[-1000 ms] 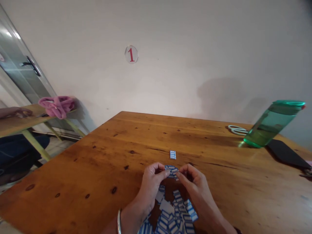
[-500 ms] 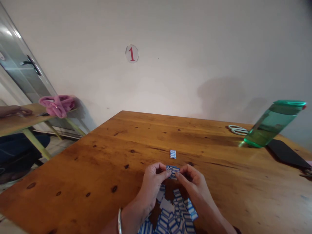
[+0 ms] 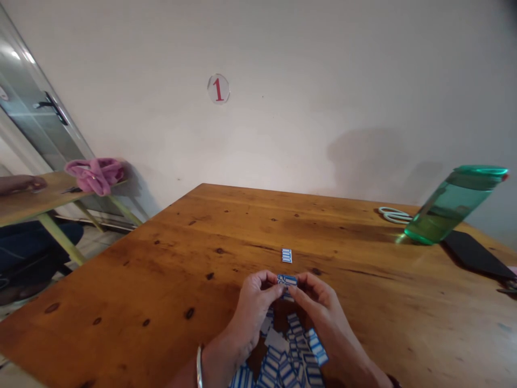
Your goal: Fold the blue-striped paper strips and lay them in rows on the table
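Note:
Between both hands, just above the wooden table (image 3: pixel 161 280), are small blue-and-white cards (image 3: pixel 287 279). My left hand (image 3: pixel 254 302) pinches their left side between thumb and fingers. On the right side, my right hand (image 3: pixel 323 304) grips them the same way. The thumbs partly cover the cards, so how many there are cannot be made out. A single similar card (image 3: pixel 286 256) lies flat on the table beyond my fingers. Below my hands spreads a loose pile of such cards (image 3: pixel 283 366), some with a plain pale side up.
A green water bottle (image 3: pixel 452 207) stands at the right beside a black flat case (image 3: pixel 476 256) and a white coiled cable (image 3: pixel 393 215). On another table at left, a co-worker's hand (image 3: pixel 28 183) rests near a pink cloth (image 3: pixel 95 173).
Both thumbs have shifted slightly on the held cards, and the cards are a little differently angled. The co-worker's hand at left has drawn in slightly. The pile looks the same.

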`<state>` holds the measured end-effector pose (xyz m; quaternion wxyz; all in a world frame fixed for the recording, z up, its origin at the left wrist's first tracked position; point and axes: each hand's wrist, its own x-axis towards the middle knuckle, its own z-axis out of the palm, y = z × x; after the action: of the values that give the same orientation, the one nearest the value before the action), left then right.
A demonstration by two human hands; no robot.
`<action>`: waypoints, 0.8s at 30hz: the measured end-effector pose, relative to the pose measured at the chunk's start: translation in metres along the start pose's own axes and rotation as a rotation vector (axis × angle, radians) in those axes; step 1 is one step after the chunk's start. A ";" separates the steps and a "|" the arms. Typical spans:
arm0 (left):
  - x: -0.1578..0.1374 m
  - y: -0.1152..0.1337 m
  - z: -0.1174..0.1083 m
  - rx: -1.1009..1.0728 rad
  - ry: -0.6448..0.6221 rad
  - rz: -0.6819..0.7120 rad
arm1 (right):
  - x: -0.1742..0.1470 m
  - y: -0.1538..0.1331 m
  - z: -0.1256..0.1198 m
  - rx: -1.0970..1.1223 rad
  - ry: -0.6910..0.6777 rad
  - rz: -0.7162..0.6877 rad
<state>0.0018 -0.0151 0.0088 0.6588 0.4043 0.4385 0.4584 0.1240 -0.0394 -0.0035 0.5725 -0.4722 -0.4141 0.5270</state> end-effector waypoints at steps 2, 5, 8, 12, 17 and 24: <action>-0.001 0.000 0.001 -0.018 -0.006 -0.007 | -0.002 0.000 0.001 0.119 -0.034 0.058; -0.002 0.001 0.001 -0.052 -0.046 -0.042 | -0.004 -0.003 0.002 0.276 -0.078 0.126; -0.002 0.002 0.000 -0.070 -0.108 -0.057 | -0.004 -0.006 0.002 0.368 -0.137 0.154; -0.002 0.003 -0.001 -0.078 -0.159 -0.063 | -0.003 -0.009 0.001 0.407 -0.157 0.149; -0.003 0.002 0.000 -0.066 -0.178 -0.046 | -0.002 -0.009 0.001 0.387 -0.145 0.147; -0.005 0.004 0.002 -0.104 -0.180 -0.080 | -0.005 -0.008 0.001 0.429 -0.194 0.171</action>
<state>0.0015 -0.0193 0.0136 0.7335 0.3910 0.3690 0.4159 0.1239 -0.0439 0.0048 0.5705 -0.3204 -0.3041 0.6924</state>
